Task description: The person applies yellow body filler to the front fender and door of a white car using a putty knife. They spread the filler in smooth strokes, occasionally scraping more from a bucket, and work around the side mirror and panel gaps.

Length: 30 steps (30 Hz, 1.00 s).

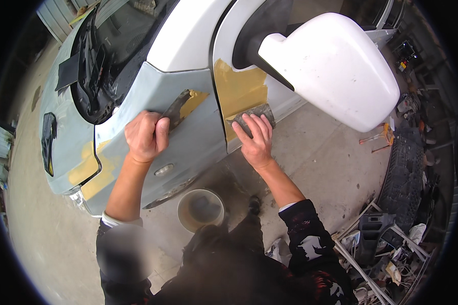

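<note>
My left hand (146, 134) is closed around a dark putty knife (176, 110) over the grey front fender (188, 137). Yellow body filler (194, 103) shows along the knife's far edge; whether it sits on the blade or on the fender I cannot tell. My right hand (257, 140) grips a flat, grey, smeared spreader (263, 111), its fingers laid across the face. That spreader lies against the white door, at the lower part of a wide yellow filler patch (240, 89) beside the door gap.
A white side mirror (336, 71) juts out at the upper right. Below the fender stands a bucket (201, 209) on the concrete floor. More filler (89, 170) covers the front corner near the headlight. Parts and scrap (387, 254) are piled at the right.
</note>
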### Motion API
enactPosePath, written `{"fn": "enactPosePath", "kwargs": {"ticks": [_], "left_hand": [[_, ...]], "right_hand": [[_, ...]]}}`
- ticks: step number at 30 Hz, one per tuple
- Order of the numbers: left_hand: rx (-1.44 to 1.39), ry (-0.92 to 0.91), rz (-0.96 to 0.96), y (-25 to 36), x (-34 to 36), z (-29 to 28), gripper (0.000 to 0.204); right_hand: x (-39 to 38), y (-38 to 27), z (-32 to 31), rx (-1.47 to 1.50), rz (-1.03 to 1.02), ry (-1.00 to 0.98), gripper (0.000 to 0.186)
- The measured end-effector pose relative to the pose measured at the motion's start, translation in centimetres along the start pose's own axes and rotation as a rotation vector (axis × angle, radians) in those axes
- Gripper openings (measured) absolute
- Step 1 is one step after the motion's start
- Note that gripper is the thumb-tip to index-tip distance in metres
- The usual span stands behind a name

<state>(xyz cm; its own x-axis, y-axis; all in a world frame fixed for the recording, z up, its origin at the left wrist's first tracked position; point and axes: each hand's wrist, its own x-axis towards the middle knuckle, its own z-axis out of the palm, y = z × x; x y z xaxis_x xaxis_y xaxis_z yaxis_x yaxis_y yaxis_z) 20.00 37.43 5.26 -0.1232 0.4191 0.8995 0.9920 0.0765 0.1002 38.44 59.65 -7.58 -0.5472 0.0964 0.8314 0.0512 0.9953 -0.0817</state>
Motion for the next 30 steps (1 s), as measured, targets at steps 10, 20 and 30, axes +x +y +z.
{"fn": "enactPosePath", "kwargs": {"ticks": [10,20,30], "left_hand": [[0.017,0.008,0.012,-0.1,0.0,0.1,0.014],[0.021,-0.002,-0.013,-0.1,0.0,0.1,0.014],[0.002,-0.012,0.006,-0.2,-0.1,0.1,0.015]], "right_hand": [[-1.1,-0.2,2.8,-0.044,-0.010,-0.020,0.051],[1.1,0.5,-0.7,-0.023,0.006,0.026,0.047],[1.2,0.5,2.0,-0.022,-0.066,0.005,0.043]]}}
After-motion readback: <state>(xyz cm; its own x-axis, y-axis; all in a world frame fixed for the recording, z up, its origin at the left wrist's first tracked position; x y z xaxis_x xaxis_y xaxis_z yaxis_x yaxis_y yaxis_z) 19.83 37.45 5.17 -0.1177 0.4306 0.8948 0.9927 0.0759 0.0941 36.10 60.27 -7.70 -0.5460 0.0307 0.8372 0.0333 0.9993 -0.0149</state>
